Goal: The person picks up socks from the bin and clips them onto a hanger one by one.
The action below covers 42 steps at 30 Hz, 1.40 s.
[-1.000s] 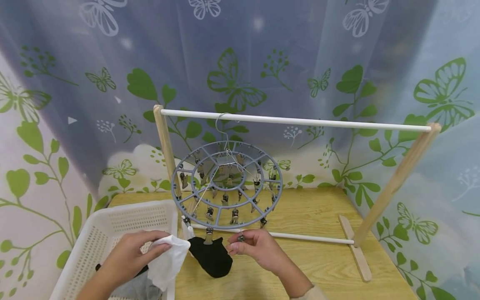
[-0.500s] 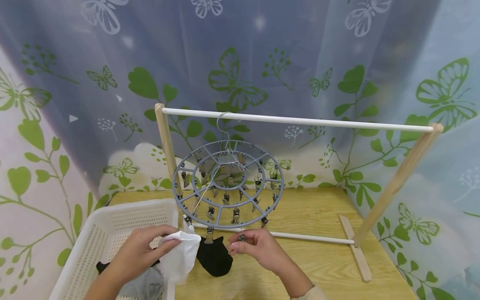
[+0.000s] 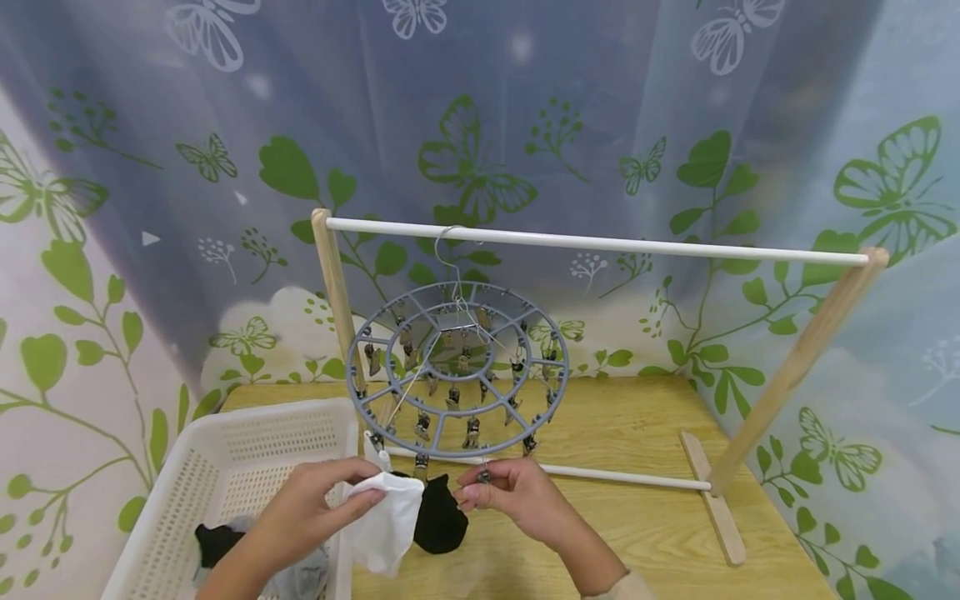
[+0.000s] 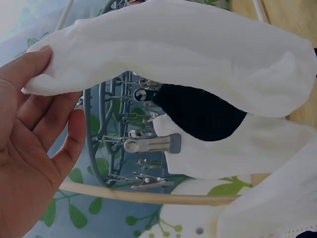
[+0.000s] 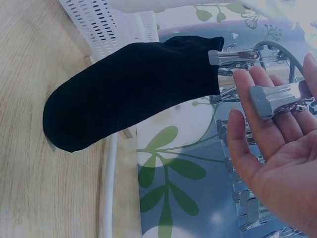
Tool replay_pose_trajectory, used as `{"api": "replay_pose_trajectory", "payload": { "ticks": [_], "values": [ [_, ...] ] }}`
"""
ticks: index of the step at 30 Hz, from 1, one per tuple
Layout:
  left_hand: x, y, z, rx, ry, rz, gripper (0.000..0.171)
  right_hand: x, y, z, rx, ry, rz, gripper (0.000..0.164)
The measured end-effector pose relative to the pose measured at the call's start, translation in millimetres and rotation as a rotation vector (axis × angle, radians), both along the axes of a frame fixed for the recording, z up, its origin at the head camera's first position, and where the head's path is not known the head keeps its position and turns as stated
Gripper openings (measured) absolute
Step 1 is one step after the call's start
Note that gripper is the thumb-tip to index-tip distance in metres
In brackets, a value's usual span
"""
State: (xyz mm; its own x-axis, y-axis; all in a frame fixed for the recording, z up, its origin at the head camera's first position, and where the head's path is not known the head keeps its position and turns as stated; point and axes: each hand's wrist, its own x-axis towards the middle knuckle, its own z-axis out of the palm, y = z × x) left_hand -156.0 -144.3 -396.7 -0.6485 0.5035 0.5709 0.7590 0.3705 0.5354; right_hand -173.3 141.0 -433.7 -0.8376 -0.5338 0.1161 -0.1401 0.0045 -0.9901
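My left hand pinches the cuff of a white sock, which hangs down in front of a black sock. My right hand holds a metal clip with grey tips; nothing is between those tips. The clip dangles from the front rim of a round grey clip hanger. Just left of it, the black sock hangs by its cuff from another clip. Behind the black sock in the left wrist view, a second white sock hangs from a clip.
A white perforated basket with grey and black cloth items stands on the wooden table at left. The hanger hooks onto the white top rod of a wooden-post rack. A lower rod crosses behind my right hand.
My left hand has moved right with the white sock, towards the clip in my right hand, and the sock now covers part of the black one. The right hand stays put.
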Motion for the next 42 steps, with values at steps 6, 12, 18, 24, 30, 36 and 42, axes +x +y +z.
{"api": "replay_pose_trajectory", "payload": {
  "ticks": [6, 12, 18, 24, 30, 36, 42],
  "values": [
    [1.4, 7, -4.8, 0.009, -0.049, -0.035, 0.017, -0.4, 0, -1.6, -0.021, 0.003, 0.005, 0.030],
    [2.7, 14, -12.4, 0.006, -0.171, -0.054, 0.010, -1.4, -1, -3.3, -0.023, 0.012, 0.006, 0.032],
    [1.7, 23, -22.7, 0.006, -0.236, -0.058, 0.005, -1.3, -1, -3.6, -0.007, 0.024, 0.002, 0.030],
    [-2.3, 31, -34.4, -0.004, -0.245, -0.046, 0.004, -0.6, -1, -4.2, 0.041, 0.025, -0.022, 0.028],
    [-4.8, 37, -38.2, -0.012, -0.310, -0.077, 0.010, 0.7, 0, -3.1, 0.098, 0.062, -0.065, 0.027],
    [-5.7, 43, -44.8, -0.004, -0.336, -0.107, 0.009, 2.1, -2, -2.5, 0.084, 0.109, -0.117, 0.025],
    [-7.5, 48, -52.1, 0.009, -0.359, -0.117, 0.011, 0.9, -3, -4.5, 0.052, 0.197, -0.144, 0.021]
  ]
}}
